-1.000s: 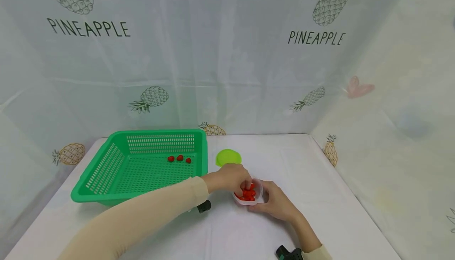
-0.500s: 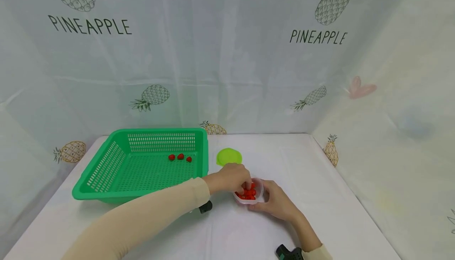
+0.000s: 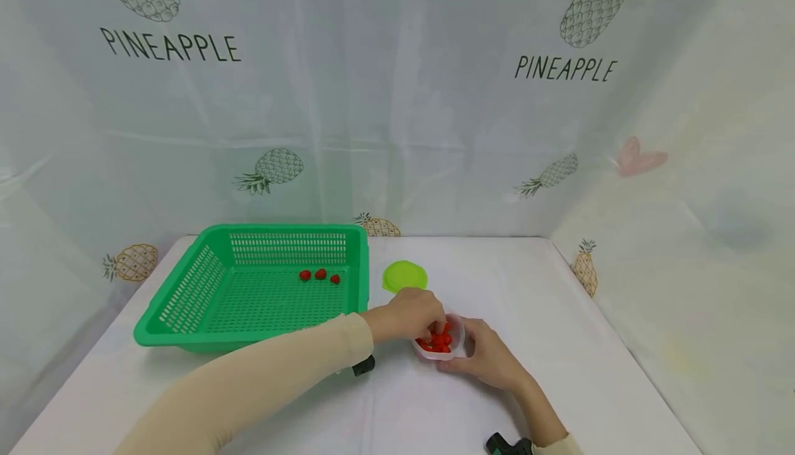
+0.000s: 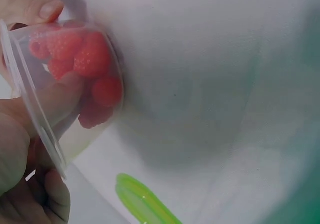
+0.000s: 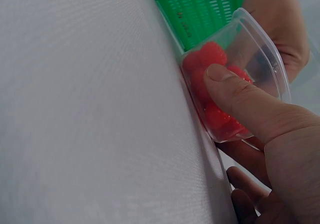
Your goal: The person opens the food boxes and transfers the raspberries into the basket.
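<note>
A small clear plastic tub (image 3: 457, 335) with several red raspberries (image 4: 92, 53) in it stands on the white tabletop. My right hand (image 3: 487, 357) grips the tub from its right side, the thumb along the wall in the right wrist view. Over the rim from the left comes my left hand (image 3: 411, 313), with a digit inside among the raspberries. In the left wrist view, its lower fingers are curled outside the rim. Whether it pinches a berry is hidden by the hand and the other fruit.
At the left stands a green slotted basket (image 3: 248, 337) with 3 red berries (image 3: 320, 274) on its floor. A lime-green lid (image 3: 404, 275) lies behind the tub. A pineapple-print curtain (image 3: 397, 96) hangs behind the table.
The head view has shifted slightly, moving the whole scene a little to the right. Both hands stay at the tub, the left one still inside it.
</note>
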Demonstrator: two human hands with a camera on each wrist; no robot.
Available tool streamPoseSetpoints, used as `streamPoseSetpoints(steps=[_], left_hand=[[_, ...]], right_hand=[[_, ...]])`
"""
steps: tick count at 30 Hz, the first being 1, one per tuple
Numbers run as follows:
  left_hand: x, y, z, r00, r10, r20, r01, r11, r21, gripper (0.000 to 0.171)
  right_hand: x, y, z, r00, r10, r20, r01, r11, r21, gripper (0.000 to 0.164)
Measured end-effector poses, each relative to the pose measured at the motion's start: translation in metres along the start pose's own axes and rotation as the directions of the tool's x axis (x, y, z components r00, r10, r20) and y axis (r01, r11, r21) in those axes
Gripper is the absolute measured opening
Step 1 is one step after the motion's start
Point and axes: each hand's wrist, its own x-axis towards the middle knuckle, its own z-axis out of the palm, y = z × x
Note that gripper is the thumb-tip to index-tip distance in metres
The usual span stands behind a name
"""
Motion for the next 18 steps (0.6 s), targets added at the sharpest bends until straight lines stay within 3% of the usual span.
streamPoseSetpoints(steps=[10,15,18], left_hand=[[-0.001,0.004,0.002,1.000,-0.005,0.015,0.005,1.000,0.012,0.004],[-0.004,-0.003,-0.009,0.999,-0.035,0.025,0.037,0.997,-0.062,0.003],[-0.009,-0.011,-0.023,0.999,-0.041,0.017,0.043,0.993,-0.107,0.002]], right_hand=[[-0.005,0.001,0.002,1.000,-0.008,-0.016,0.008,1.000,0.003,0.066],[-0.004,0.000,0.002,1.000,0.017,0.000,-0.017,0.999,0.028,0.069],[-0.003,-0.001,0.001,0.999,0.040,-0.001,-0.040,0.999,0.020,0.074]])
